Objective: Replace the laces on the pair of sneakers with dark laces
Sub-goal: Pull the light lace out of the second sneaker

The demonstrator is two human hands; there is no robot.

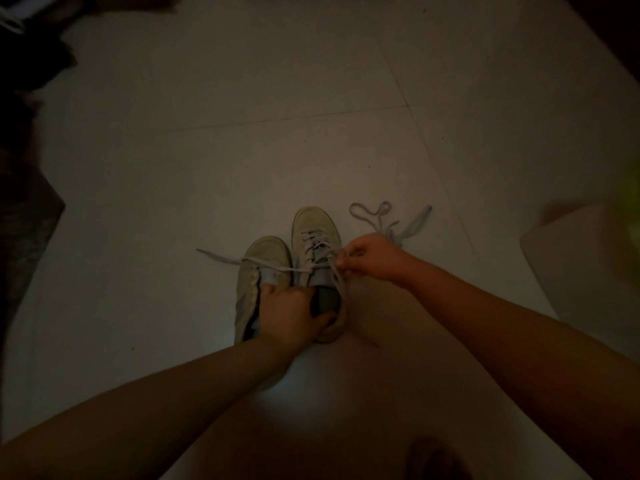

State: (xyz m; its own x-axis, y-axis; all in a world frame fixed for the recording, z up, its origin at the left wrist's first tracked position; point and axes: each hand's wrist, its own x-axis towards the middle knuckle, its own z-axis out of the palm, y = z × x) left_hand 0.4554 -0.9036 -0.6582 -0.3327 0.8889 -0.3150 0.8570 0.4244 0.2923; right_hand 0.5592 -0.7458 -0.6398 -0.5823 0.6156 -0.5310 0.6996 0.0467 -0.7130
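Two pale sneakers stand side by side on the tiled floor, toes pointing away from me. The left sneaker (pixel 258 271) has no lace in its eyelets. The right sneaker (pixel 317 237) is still threaded near the toe with a light lace (pixel 242 262), one end of which trails out to the left. My left hand (pixel 289 315) grips the right sneaker at its opening and heel. My right hand (pixel 372 256) pinches that lace beside the upper eyelets. A second light lace (pixel 375 213) lies loose on the floor to the right.
The scene is dim. Dark clutter (pixel 31 81) lines the left edge of the floor. A pale boxy object (pixel 581 254) sits at the right, with a blurred green thing (pixel 632 195) above it.
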